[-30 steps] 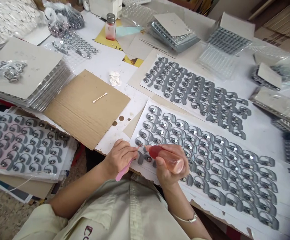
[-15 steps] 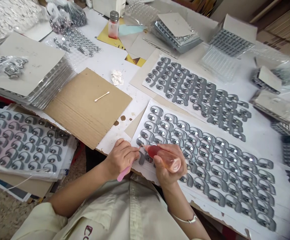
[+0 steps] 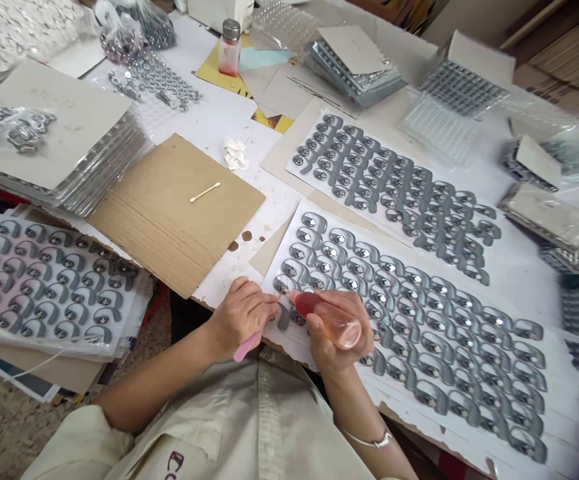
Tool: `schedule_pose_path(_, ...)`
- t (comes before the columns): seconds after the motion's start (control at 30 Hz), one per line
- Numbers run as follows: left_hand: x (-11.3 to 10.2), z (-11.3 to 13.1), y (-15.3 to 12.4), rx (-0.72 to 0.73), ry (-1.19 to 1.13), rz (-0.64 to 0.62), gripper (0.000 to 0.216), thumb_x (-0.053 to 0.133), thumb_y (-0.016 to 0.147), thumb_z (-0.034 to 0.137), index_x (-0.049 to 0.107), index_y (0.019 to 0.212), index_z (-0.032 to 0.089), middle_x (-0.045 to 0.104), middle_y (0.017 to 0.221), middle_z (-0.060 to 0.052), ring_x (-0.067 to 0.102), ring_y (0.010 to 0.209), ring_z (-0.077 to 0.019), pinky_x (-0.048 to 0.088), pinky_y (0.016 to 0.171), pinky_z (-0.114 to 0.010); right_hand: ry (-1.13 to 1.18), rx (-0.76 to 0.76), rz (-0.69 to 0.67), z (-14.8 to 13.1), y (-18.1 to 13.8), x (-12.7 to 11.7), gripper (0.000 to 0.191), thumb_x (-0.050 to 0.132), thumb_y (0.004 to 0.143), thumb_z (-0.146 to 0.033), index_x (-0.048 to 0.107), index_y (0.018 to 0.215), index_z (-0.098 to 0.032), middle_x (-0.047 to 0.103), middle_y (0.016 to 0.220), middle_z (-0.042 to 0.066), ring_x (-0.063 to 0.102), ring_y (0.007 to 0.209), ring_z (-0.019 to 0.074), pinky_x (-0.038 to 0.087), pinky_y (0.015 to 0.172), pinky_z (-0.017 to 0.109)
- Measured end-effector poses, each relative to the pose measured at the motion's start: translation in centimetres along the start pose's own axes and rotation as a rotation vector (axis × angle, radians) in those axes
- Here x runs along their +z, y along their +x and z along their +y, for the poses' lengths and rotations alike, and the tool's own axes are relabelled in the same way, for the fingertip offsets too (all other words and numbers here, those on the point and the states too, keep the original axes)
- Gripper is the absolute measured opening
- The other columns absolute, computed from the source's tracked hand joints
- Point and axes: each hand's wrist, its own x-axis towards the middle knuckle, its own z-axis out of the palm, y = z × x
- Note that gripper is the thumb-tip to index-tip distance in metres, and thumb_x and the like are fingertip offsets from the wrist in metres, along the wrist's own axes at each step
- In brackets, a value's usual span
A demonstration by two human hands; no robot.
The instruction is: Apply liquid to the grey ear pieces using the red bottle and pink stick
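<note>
The head view showed my two hands working close to each other, but not touching, above the near left corner of a white sheet (image 3: 286, 248). My left hand (image 3: 243, 318) was closed around a thin pink stick (image 3: 249, 342), with the wide end pointing down toward my shirt (image 3: 229, 413) and the narrow end pointing to one small grey piece (image 3: 283, 283). My right hand (image 3: 342, 333) was wrapped around a clear bottle (image 3: 326, 315), which was lying tilted in my palm, with red liquid toward its nozzle. The nozzle and the stick's tip almost met at this piece; whether they touched it, I could not tell.

The piece lay on the sheet in slanting rows with many others, each curved like a comma and shiny in its round part. Behind was a second sheet (image 3: 310, 177) with similar pieces. To the left of it, on the white table (image 3: 204, 133), was a brown cardboard (image 3: 164, 233), with a cotton swab (image 3: 204, 193) on top. A crumpled tissue (image 3: 235, 154) lay just beyond the cardboard, and farther back stood a small jar (image 3: 229, 50) with red liquid and a metal lid.
</note>
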Motion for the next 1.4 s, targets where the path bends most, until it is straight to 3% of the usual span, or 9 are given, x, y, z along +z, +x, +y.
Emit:
schedule_pose_path(0.4,-0.05,-0.05,0.04,-0.011,-0.005,-0.003,0.007,0.059,0.084,0.008,0.057,0.083,0.015,0.073,0.089,-0.004,0.056,0.072,-0.0161,0.043,0.071,-0.035,-0.053,-0.004,0.02,-0.03,0.04,0.01,0.035,0.071,0.079,-0.026,0.058,0.109,-0.016,0.066,0.087,0.007,0.062,0.074,0.02,0.053,0.059,0.036)
schedule_pose_path(0.7,-0.15,0.09,0.36,-0.012,0.003,0.011,0.007,0.058,0.086,0.009,0.058,0.081,0.014,0.073,0.085,-0.005,0.056,0.071,-0.0159,0.043,0.071,-0.035,-0.072,-0.054,0.018,0.02,-0.03,-0.13,0.044,0.072,0.078,-0.022,0.055,0.118,-0.016,0.066,0.089,0.008,0.062,0.076,0.0203,0.053,0.06,0.036)
schedule_pose_path(1.2,-0.12,0.05,0.26,-0.013,-0.004,0.007,0.007,0.058,0.085,0.009,0.059,0.081,0.015,0.073,0.086,-0.005,0.057,0.071,-0.016,0.043,0.071,-0.035,-0.157,-0.106,-0.043,-0.64,-0.08,-0.4,0.037,0.074,0.075,-0.019,0.058,0.108,-0.012,0.065,0.083,0.008,0.063,0.074,0.0203,0.055,0.059,0.033)
schedule_pose_path(1.4,-0.57,0.14,0.8,-0.042,-0.014,-0.014,0.007,0.057,0.085,0.01,0.058,0.083,0.017,0.072,0.082,-0.003,0.057,0.072,-0.0166,0.043,0.072,-0.036,-0.118,-0.179,0.121,-0.33,-0.17,-0.78,0.038,0.071,0.078,-0.024,0.056,0.112,-0.014,0.063,0.084,0.007,0.063,0.074,0.0215,0.054,0.055,0.035)
